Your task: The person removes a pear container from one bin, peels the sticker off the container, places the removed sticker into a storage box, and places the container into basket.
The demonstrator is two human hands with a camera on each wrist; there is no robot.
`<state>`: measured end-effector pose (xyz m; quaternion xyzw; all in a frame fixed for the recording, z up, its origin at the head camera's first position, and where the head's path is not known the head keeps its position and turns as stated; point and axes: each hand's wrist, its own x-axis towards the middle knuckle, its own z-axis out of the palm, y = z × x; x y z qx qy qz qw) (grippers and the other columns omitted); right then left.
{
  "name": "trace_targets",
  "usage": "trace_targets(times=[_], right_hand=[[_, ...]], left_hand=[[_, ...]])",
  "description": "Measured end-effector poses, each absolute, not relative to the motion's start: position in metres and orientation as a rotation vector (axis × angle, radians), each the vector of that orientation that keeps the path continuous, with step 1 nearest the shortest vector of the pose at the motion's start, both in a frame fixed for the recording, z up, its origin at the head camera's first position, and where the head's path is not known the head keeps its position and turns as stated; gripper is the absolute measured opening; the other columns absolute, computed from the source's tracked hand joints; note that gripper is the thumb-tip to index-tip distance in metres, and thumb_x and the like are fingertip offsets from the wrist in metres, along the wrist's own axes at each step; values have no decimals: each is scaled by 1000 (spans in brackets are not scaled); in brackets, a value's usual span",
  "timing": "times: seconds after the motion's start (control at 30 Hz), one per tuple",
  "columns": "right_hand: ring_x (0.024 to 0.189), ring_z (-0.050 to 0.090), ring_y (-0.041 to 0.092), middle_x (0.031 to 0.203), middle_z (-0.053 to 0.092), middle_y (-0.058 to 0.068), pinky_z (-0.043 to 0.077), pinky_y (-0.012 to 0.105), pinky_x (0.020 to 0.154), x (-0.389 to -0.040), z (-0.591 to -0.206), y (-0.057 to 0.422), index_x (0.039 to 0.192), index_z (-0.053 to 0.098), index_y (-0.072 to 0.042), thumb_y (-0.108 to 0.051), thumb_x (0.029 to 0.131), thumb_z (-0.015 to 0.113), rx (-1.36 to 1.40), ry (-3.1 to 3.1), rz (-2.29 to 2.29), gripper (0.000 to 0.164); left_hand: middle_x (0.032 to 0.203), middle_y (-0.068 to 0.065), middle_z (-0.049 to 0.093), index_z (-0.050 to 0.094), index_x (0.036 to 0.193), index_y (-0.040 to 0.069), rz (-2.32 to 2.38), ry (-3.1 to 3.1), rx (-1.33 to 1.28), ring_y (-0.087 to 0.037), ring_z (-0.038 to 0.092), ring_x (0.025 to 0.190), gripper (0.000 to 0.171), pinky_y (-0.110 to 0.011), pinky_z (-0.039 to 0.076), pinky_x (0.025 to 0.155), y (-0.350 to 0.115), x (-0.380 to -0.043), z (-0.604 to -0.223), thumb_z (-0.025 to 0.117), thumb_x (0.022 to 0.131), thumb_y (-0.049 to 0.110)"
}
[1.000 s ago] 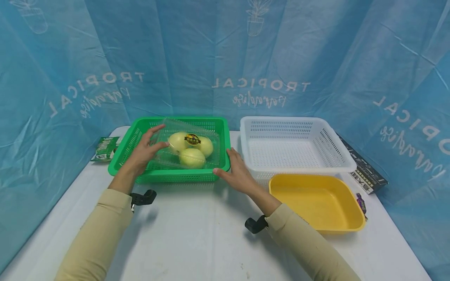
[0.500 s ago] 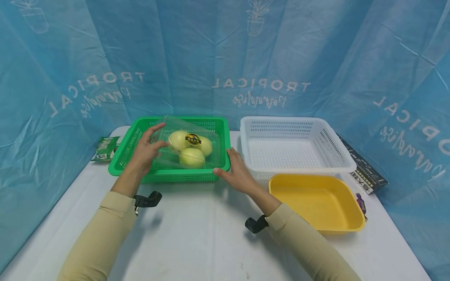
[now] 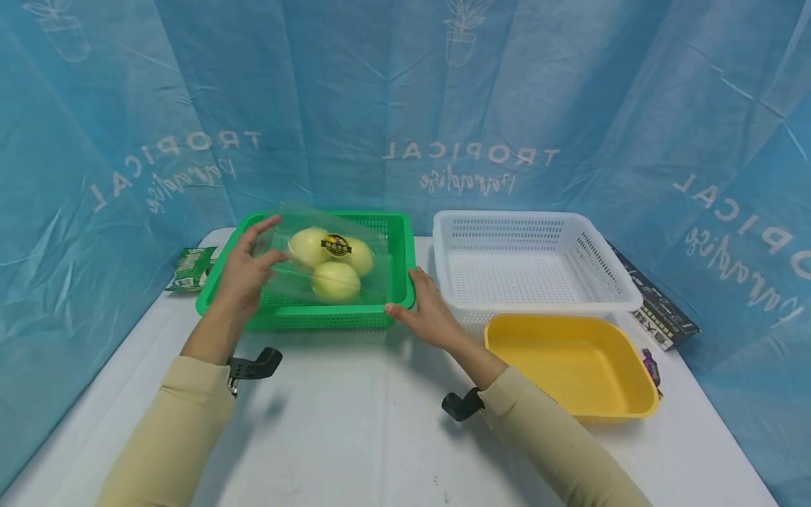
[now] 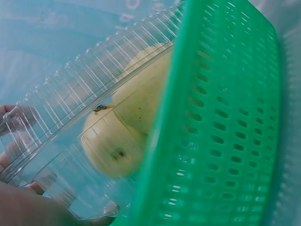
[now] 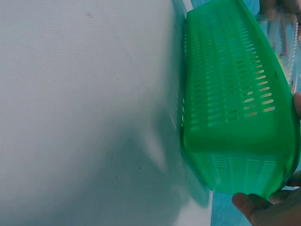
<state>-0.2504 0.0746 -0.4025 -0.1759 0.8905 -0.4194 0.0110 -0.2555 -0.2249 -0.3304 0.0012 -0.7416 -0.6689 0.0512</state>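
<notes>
The left hand (image 3: 243, 271) is gripping the clear fruit box (image 3: 329, 257) by its left end, holding it tilted above the green basket (image 3: 329, 317). The right hand (image 3: 424, 310), fingers relaxed, is bracing the basket's corner. The lifting-out step seems underway; clearing the rim calls for a level, steady carry.

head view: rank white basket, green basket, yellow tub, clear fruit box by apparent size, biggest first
1. white basket
2. green basket, close to the white one; I would not split them firmly
3. yellow tub, though it sits nearer the camera
4. clear fruit box, held up by the left hand
</notes>
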Motion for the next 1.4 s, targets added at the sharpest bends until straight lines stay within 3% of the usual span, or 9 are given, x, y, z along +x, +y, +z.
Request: trace_targets(times=[0.47,0.67,0.77,0.87,0.93,1.0,1.2,1.4], right_hand=[[146,18,30,159,11,15,23,51,116,-251,-399,77,151,14,-6,-43,88,62,-514,2737,-1327,87],[146,19,31,159,11,15,23,52,116,-251,-398,78,151,14,-7,-44,88,62,-512,2736,-1322,88],[146,18,31,159,11,15,23,52,116,-252,-398,78,151,14,-7,-44,88,62,-515,2733,-1323,88],[146,17,32,159,10,15,22,52,116,-252,-399,78,151,13,-7,-44,88,62,-516,2725,-1328,88],[146,17,32,159,10,15,23,53,116,-253,-399,78,151,13,-7,-44,88,62,-517,2724,-1334,88],[146,18,32,159,11,15,23,53,116,-253,-400,78,151,14,-7,-43,88,62,-522,2723,-1343,88],[146,19,33,158,12,17,24,53,115,-253,-400,76,151,15,-5,-42,88,63,-540,2724,-1357,87],[146,18,32,158,12,17,23,52,116,-254,-401,77,151,15,-5,-42,88,63,-538,2725,-1355,87]], left_hand=[[158,16,1,40,142,34,-2092,-2009,37,-18,-6,149,62,-63,16,112,-238,-224,-302,52,91,0],[158,16,7,43,141,29,-2164,-1863,-3,-13,-9,148,62,-62,5,115,-241,-208,-291,53,90,-5],[158,14,9,44,141,26,-2184,-1813,-18,-15,-7,148,62,-52,29,111,-241,-201,-286,53,89,-6],[157,11,11,45,140,25,-2199,-1783,-7,-21,8,146,62,-30,51,84,-241,-194,-282,56,88,-6],[157,9,11,46,140,24,-2215,-1764,-13,-22,18,140,62,-21,54,70,-241,-189,-280,57,87,-6],[158,7,9,45,140,24,-2237,-1752,-29,-22,24,135,62,-20,55,69,-240,-183,-279,56,88,-7],[159,4,0,38,144,21,-2342,-1676,-126,-27,16,142,64,-20,56,71,-242,-164,-284,49,90,-11],[153,1,14,35,145,15,-2489,-1522,-272,-14,49,118,63,-26,58,73,-247,-147,-297,42,90,-16]])
